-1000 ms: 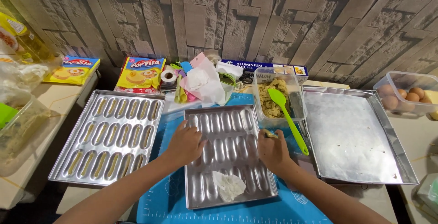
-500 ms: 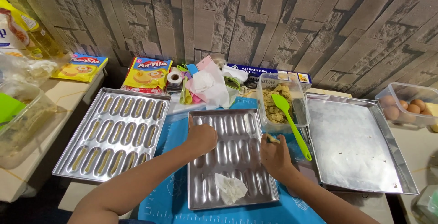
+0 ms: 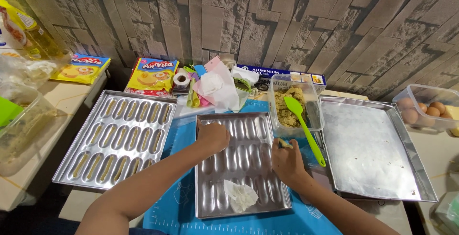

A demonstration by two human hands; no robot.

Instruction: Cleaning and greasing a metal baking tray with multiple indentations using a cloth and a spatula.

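Observation:
A metal baking tray [image 3: 248, 125] with long finger-shaped moulds lies on a blue mat [image 3: 177, 201] in front of me. My left hand [image 3: 213, 137] rests closed on the tray's upper left moulds. At the tray's right edge, my right hand [image 3: 286, 161] pinches a small lump of dough. A crumpled white paper [image 3: 240, 195] lies in the tray's near end. Just beyond my right hand stands a clear tub of brownish dough [image 3: 292, 105] with a green spatula [image 3: 304, 127] leaning out of it.
A second moulded tray [image 3: 117, 137] holding dough fingers lies to the left. A flat metal tray [image 3: 372, 151] sits to the right, and a tub of eggs [image 3: 423, 108] stands beyond it. Yellow packets [image 3: 152, 75], a foil box and utensils line the stone wall.
My left hand has moved up the moulded tray toward its far left corner. My right hand has stayed at the tray's right edge with the dough.

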